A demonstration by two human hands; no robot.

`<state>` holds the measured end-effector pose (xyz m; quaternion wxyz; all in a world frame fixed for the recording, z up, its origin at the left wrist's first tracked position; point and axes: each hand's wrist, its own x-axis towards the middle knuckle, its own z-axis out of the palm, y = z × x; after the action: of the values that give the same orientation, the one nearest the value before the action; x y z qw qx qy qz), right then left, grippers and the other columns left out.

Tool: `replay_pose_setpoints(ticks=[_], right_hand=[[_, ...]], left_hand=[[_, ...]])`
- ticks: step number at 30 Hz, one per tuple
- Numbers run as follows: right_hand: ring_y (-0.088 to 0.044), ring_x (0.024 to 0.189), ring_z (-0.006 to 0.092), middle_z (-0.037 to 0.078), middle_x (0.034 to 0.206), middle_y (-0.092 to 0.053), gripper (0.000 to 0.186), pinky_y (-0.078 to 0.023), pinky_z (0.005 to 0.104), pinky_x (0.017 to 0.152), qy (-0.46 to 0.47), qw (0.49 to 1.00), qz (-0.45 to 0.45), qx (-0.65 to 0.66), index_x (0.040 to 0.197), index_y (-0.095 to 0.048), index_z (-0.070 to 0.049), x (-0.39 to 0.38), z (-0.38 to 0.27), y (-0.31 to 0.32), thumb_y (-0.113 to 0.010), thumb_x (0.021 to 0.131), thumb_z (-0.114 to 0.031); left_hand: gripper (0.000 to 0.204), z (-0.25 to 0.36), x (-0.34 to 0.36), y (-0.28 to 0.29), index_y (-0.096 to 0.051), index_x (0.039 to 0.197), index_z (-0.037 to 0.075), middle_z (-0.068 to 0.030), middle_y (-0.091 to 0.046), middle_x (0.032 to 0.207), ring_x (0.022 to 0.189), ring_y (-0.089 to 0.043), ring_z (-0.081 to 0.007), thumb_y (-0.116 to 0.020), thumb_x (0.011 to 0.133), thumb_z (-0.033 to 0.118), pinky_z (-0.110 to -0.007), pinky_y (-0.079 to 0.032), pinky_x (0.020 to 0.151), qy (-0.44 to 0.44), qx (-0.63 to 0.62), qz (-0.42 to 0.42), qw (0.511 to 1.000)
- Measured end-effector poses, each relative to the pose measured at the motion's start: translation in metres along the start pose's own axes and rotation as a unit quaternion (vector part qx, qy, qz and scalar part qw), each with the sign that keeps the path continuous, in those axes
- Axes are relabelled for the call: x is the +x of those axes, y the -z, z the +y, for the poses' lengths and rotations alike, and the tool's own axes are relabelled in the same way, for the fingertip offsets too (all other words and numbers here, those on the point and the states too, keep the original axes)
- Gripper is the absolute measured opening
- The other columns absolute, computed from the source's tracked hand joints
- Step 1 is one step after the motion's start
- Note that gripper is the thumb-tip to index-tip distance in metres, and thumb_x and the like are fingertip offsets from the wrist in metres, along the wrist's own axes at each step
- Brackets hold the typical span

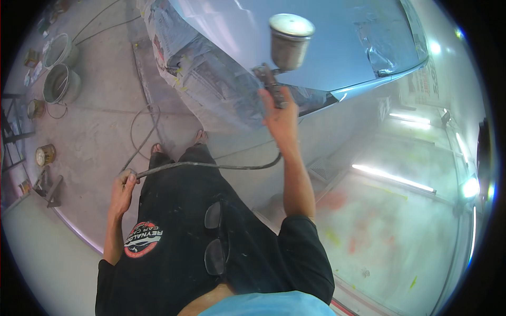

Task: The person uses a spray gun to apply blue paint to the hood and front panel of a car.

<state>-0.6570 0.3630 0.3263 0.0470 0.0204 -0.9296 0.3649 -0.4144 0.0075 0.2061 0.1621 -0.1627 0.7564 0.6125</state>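
Note:
My right hand (278,113) grips a metal spray gun (271,84) with a silver cup (291,45) on top, held above the edge of a light blue car panel (332,31). Masking paper and plastic (195,89) wrap the panel's left side and hang down. A dark hose (232,166) runs from below the gun across the front of my legs into my left hand (124,192), whose fingers and thumb are closed round it.
Buckets (62,87) and cans (45,155) stand at left, near a dark metal rack (10,137). Looped hose (134,131) lies by my bare feet. A booth wall with lit tubes (392,177) is at right. Sunglasses (213,247) hang on my shirt.

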Motion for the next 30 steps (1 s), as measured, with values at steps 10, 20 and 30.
replay_pose_setpoints(ticks=[10,20,30], right_hand=[[-0.052,0.043,0.0086,0.002,0.068,-0.057,0.032,-0.039,0.0242,0.039,-0.107,0.982,-0.065,0.141,0.107,-0.063,-0.003,-0.007,0.013,0.035,-0.064,0.092,-0.032],[-0.052,0.040,0.0112,0.004,0.069,-0.056,0.048,-0.039,0.0235,0.037,-0.108,0.992,0.057,0.033,0.097,-0.061,0.001,0.091,0.079,0.244,-0.060,0.092,-0.046],[-0.055,0.040,0.0139,0.005,0.066,-0.057,0.051,-0.041,0.0255,0.034,-0.092,0.986,0.137,-0.021,0.095,-0.060,0.000,0.196,0.156,0.376,-0.060,0.090,-0.051]], left_hand=[[0.060,0.022,0.003,-0.010,-0.050,0.074,0.001,-0.0028,-0.046,0.068,0.069,-0.042,-0.0142,-0.045,0.093,0.058,-0.030,-0.035,0.064,-0.022,0.052,-0.008,0.998],[0.064,0.072,0.026,-0.107,-0.049,0.075,0.002,-0.0012,-0.042,0.068,0.070,-0.041,-0.0127,-0.044,0.091,0.063,-0.030,-0.035,0.064,-0.039,0.009,-0.034,0.999],[0.069,0.130,0.037,-0.186,-0.052,0.078,0.004,0.0018,-0.041,0.069,0.068,-0.040,-0.0112,-0.040,0.088,0.072,-0.028,-0.031,0.061,-0.072,-0.029,-0.058,0.995]])
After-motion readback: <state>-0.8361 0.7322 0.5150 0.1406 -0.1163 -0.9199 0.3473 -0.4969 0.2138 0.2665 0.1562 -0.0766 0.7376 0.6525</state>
